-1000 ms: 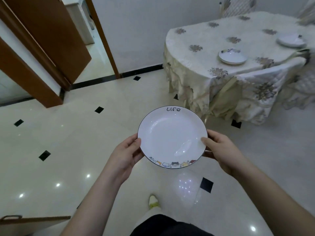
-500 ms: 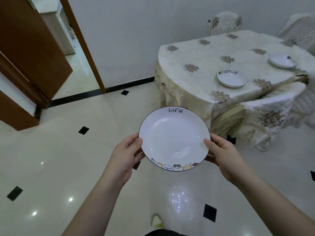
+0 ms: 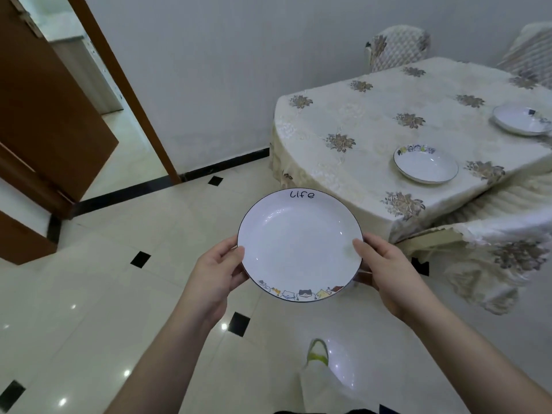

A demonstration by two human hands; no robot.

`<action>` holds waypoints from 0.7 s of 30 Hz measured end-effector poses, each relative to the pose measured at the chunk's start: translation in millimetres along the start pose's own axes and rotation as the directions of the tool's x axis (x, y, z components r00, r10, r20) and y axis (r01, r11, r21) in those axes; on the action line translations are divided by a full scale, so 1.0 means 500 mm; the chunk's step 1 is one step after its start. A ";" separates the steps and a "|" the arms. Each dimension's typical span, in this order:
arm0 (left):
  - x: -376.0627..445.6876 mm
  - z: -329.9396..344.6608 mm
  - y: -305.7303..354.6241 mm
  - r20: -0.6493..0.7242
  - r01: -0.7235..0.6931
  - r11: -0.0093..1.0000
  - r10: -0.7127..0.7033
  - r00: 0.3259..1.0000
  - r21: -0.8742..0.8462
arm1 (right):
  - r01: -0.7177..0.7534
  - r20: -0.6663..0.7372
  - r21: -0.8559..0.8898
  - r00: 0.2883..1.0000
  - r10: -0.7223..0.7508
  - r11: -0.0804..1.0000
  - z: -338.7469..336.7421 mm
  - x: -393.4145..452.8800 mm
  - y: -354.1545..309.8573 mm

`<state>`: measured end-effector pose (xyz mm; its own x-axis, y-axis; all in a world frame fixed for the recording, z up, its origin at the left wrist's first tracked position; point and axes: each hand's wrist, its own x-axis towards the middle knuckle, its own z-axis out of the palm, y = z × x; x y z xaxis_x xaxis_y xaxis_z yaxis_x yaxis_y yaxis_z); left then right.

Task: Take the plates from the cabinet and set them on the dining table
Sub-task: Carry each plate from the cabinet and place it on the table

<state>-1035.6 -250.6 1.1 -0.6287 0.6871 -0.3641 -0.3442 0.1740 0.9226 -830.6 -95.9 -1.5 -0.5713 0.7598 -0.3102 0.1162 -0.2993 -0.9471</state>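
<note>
A white plate (image 3: 298,246) lettered "Life", cartoon cats along its near rim, is held level above the floor, while two like plates, one nearer (image 3: 425,168) and one farther (image 3: 521,119), lie apart on the cloth-covered table (image 3: 358,121).

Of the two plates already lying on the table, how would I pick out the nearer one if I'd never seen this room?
Find the dining table draped in a cream cloth with brown flower motifs, at the right. Two white plates lie on it, apart from each other. The nearer plate sits close to the front edge, with small cartoon figures along its far rim; the farther plate lies toward the picture's right border.
</note>
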 end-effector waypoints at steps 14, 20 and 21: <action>0.303 0.035 0.152 -0.137 -0.015 1.000 0.011 0.990 -0.024 | 0.003 0.105 0.023 0.994 -0.005 1.000 0.040 0.378 -0.147; 0.428 -0.030 0.178 -0.161 0.000 0.999 -0.006 0.987 -0.041 | -0.014 0.127 -0.027 0.992 0.018 1.000 0.121 0.510 -0.177; 0.452 -0.045 0.184 -0.159 0.006 0.999 -0.013 0.987 -0.047 | -0.018 0.127 -0.035 0.992 0.022 0.999 0.140 0.533 -0.181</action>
<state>-1224.9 -95.3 0.7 -0.7270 0.5637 -0.3921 -0.3807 0.1444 0.9134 -1050.2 93.4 7.1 -0.6673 0.6734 -0.3183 0.1547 -0.2928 -0.9436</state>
